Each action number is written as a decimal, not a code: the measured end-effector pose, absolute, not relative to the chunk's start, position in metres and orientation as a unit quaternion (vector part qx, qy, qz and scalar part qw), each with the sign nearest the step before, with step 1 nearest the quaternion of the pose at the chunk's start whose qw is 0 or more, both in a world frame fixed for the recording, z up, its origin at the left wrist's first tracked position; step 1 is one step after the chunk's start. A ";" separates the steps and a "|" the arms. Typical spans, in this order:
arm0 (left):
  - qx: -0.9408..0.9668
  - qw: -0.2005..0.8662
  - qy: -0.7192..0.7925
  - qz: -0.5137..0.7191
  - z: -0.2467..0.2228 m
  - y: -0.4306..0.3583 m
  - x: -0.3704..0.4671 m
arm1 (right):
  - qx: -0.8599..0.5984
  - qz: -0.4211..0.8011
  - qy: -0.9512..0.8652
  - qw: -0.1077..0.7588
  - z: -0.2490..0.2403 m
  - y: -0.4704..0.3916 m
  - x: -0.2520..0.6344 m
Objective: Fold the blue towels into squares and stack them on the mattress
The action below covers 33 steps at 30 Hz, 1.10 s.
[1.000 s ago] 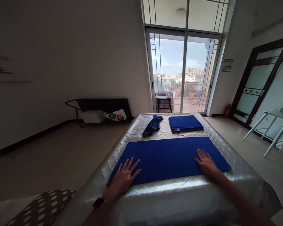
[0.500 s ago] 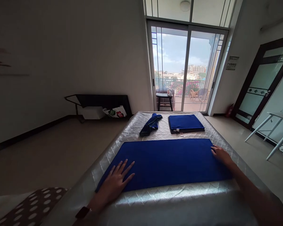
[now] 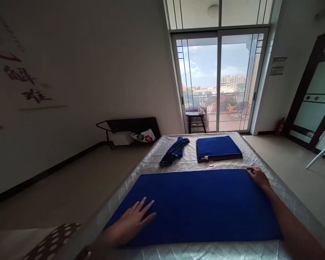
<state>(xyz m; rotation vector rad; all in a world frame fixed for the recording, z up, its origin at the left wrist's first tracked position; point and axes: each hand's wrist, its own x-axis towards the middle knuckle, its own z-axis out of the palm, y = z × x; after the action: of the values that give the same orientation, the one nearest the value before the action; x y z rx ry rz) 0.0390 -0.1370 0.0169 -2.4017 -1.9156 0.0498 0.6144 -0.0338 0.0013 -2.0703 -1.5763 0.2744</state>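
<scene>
- Two hands: the left hand (image 3: 128,223) is over the near left part of one wide blue cloth (image 3: 195,202); the right hand (image 3: 259,178) is at its far right corner.
- Left fingers: spread apart, holding nothing; I cannot tell whether they press on the cloth.
- Right fingers: bent and close together, tips at the corner; I cannot tell whether they pinch it.
- The wide blue cloth lies flat across one quilted mattress (image 3: 206,251), its far edge straight.
- Two more pieces lie beyond it on the mattress, apart from each other: one folded blue cloth (image 3: 218,147) to the right, with a darker layer beneath and one white tag (image 3: 205,157), and one crumpled dark blue cloth (image 3: 176,151) to the left.
- One spotted cloth (image 3: 55,242) shows at the lower left.
- By the left wall, one black bench (image 3: 135,124) with one white box (image 3: 121,138) and one printed bag (image 3: 144,136) next to each other.
- Beyond the mattress, one sliding glass door (image 3: 218,83) with two panels; through it, one stool (image 3: 195,115).
- One fire extinguisher (image 3: 280,127) stands to its right.
</scene>
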 end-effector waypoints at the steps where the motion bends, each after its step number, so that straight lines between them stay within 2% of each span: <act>1: -0.805 0.016 -0.593 0.014 0.026 -0.137 0.069 | -0.764 0.107 -0.579 0.263 0.000 -0.032 0.615; 5: -0.951 -0.094 -0.291 -0.047 0.051 -0.146 0.229 | -0.763 0.117 -0.575 0.271 0.001 -0.031 0.616; 9: -0.994 -0.007 -0.079 -0.072 0.040 -0.156 0.373 | -0.759 0.114 -0.581 0.270 0.005 -0.033 0.614; 13: -0.992 0.027 -0.033 -0.116 0.009 -0.158 0.449 | -0.753 0.113 -0.590 0.270 0.005 -0.033 0.616; 17: -0.990 0.031 -0.031 -0.137 -0.012 -0.154 0.474 | -0.739 0.127 -0.600 0.279 0.001 -0.027 0.626; 22: -0.985 0.023 -0.038 -0.165 -0.014 -0.155 0.474 | -0.715 0.190 -0.585 0.332 -0.003 -0.024 0.633; 28: -0.980 0.020 -0.063 -0.186 0.002 -0.155 0.455 | -0.705 0.208 -0.568 0.370 0.001 -0.027 0.629; 33: -0.974 0.030 -0.133 -0.182 0.031 -0.143 0.399 | -0.679 0.237 -0.559 0.413 0.004 -0.026 0.630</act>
<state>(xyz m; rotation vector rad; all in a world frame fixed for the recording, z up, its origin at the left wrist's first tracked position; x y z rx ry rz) 0.3991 -0.1427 0.0307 -3.0034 -0.4088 -0.5598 0.6295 -0.0265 0.0039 -1.7083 -1.4052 0.5957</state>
